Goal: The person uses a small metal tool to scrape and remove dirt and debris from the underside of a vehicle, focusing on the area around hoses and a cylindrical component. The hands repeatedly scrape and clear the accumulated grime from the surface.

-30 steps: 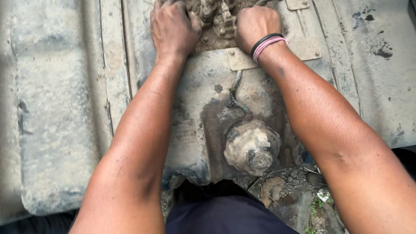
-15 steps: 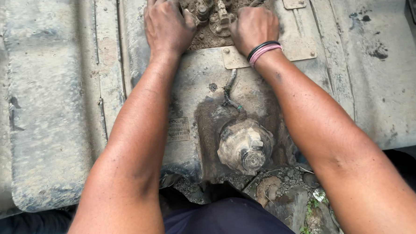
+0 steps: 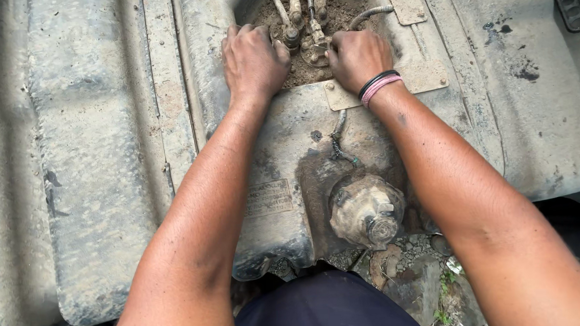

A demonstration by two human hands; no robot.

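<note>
My arms are bare, without sleeves. On my right wrist I wear two bands, one black and one pink. Dark navy cloth covers my lap.

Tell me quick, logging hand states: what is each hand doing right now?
Left hand: fingers curled, pressing on the dirty fittings atop the tank; grip unclear.
Right hand: closed in a fist beside the same fittings; contents hidden.
</note>
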